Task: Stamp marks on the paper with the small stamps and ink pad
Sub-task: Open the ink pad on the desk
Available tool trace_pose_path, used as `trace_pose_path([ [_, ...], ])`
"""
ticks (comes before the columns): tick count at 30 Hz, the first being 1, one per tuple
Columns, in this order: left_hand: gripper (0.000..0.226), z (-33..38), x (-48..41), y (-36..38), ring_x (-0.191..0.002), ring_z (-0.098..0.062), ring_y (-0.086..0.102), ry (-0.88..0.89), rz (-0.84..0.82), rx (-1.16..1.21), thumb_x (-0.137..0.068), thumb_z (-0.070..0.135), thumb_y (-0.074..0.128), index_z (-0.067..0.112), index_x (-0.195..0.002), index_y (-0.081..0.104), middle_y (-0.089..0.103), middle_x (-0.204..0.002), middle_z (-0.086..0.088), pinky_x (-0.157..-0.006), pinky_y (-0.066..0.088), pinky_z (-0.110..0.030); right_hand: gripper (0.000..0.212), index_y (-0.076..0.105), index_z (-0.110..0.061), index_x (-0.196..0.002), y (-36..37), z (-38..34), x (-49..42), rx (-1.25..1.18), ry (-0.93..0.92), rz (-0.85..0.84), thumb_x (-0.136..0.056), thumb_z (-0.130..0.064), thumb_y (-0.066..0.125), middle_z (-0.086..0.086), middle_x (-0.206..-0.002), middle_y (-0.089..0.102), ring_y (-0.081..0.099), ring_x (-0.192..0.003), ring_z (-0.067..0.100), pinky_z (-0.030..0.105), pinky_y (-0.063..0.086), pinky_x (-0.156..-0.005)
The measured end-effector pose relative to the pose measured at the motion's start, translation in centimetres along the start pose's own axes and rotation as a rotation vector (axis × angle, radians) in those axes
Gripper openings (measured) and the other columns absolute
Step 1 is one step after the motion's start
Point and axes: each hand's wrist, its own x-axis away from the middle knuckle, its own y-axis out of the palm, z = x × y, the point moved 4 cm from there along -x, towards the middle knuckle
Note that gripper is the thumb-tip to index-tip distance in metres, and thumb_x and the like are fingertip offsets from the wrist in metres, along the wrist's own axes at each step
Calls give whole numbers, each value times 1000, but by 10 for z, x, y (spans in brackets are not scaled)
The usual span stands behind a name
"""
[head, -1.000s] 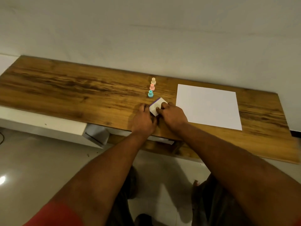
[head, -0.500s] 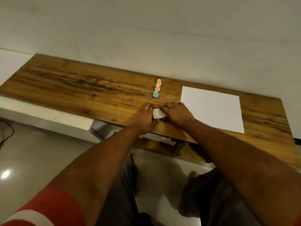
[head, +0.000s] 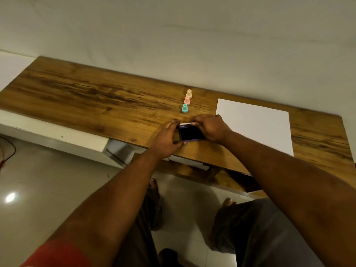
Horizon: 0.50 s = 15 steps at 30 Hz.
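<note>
Head view: ink pad just left of paper, dark face exposed. Left hand grips its side; right hand apparently pinches its lid. Step: opening. Stamps untouched. Next: free a hand, lift one.

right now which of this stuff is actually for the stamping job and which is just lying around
For the job:
ink pad, open, gripped by left hand and right hand
teal stamp
pink stamp
cream stamp
paper

Just lying about:
cable on the floor
white unit beside the table
</note>
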Motion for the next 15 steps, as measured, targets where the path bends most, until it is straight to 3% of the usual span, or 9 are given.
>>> trace_pose_path([
  [6,90,4,-1,1,-144,-20,45,15,26,-15,-86,31,85,18,-160,36,38,-164,-1,-116,39,-31,31,58,-28,-126,-3,8,-21,-120,65,-79,-110,-44,37,2,-120,70,64,-109,22,38,55,-90],
  [9,102,5,-2,1,-146,-21,43,22,28,-5,-84,32,87,19,-164,25,32,-167,-2,-114,38,-29,33,58,-23,-127,-5,11,-30,-176,69,-79,-110,-43,39,5,-123,68,60,-108,21,35,52,-84],
  [13,123,6,-2,2,-153,-23,35,13,9,15,-82,31,90,19,-169,4,20,-173,-3,-122,37,-41,31,59,-22,-127,-1,16,-37,-204,87,-55,-109,-42,45,5,-123,68,60,-107,22,32,51,-79],
  [15,127,5,-3,3,-154,-23,32,2,5,10,-81,32,90,18,-169,0,17,-174,-4,-123,35,-39,33,58,-21,-130,2,17,-39,-203,95,-25,-107,-42,49,6,-126,67,58,-105,19,26,46,-74],
])
